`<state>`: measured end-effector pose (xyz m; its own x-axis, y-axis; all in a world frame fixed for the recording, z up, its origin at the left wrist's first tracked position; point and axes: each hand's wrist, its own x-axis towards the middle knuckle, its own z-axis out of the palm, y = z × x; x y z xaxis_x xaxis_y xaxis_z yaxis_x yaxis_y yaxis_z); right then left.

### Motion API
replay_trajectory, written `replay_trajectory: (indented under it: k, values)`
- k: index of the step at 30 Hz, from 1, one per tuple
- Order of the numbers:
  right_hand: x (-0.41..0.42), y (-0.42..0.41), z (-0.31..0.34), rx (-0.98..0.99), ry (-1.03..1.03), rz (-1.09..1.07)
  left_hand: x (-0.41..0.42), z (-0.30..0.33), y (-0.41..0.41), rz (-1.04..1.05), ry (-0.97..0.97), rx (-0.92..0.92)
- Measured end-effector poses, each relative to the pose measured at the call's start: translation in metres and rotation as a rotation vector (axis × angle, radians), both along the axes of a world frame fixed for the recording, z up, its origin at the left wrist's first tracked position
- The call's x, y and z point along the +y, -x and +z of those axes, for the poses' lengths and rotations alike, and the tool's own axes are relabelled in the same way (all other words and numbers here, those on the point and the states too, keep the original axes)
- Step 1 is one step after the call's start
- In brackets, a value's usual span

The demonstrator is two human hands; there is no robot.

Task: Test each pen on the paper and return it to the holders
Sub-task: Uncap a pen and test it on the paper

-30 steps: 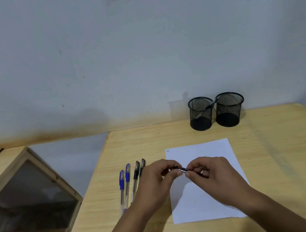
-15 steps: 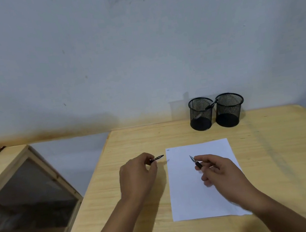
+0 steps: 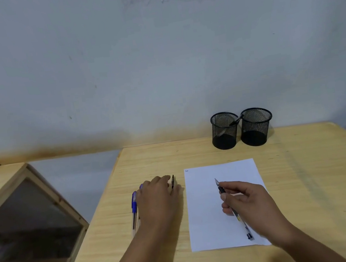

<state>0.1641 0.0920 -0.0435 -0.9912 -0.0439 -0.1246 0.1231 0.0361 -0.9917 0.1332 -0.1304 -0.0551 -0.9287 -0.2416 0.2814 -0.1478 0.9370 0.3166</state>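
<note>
My right hand holds an uncapped black pen over the white paper, its tip pointing up and away toward the sheet's top. My left hand lies left of the paper and pinches the black pen cap at its fingertips. Under that hand lie several capped pens; a blue one shows at its left side. Two black mesh holders stand at the table's far edge, with one pen leaning in the left holder.
The wooden table ends at the left, beside a wooden glass-fronted cabinet. A small scribble marks the paper's top left corner. A pale wall rises right behind the holders.
The hands pulled the cap off the pen and moved apart. My left hand came down onto the table by the pens with the cap; my right hand turned the pen into a writing hold.
</note>
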Motion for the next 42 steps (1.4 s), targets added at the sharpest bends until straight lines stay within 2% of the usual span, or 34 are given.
replay_trajectory:
  k: [4,9,14,19,21,27,38,42]
  values:
    - [0.003,0.004,0.001,-0.010,-0.005,0.010,0.010,-0.012,-0.022,-0.236,-0.093,0.077]
    - [0.008,0.014,0.002,-0.088,0.171,0.044,0.016,-0.023,-0.037,-0.412,-0.071,-0.015]
    - [0.013,0.017,-0.006,-0.139,0.414,0.105,0.014,-0.027,-0.041,-0.427,-0.074,0.012]
    - [0.009,0.019,-0.009,-0.127,0.423,0.077,0.016,-0.027,-0.040,-0.411,-0.086,0.010]
    - [0.006,0.019,-0.010,-0.087,0.391,0.027,0.016,-0.028,-0.041,-0.402,-0.085,0.004]
    - [-0.007,0.034,-0.016,0.050,0.125,-0.136,0.017,-0.028,-0.039,-0.398,-0.083,-0.016]
    - [-0.047,0.090,-0.013,0.103,-0.158,-0.086,0.014,-0.031,-0.035,-0.402,-0.101,-0.053]
    - [-0.059,0.107,-0.013,0.161,-0.200,-0.107,0.013,-0.031,-0.033,-0.407,-0.113,-0.071]
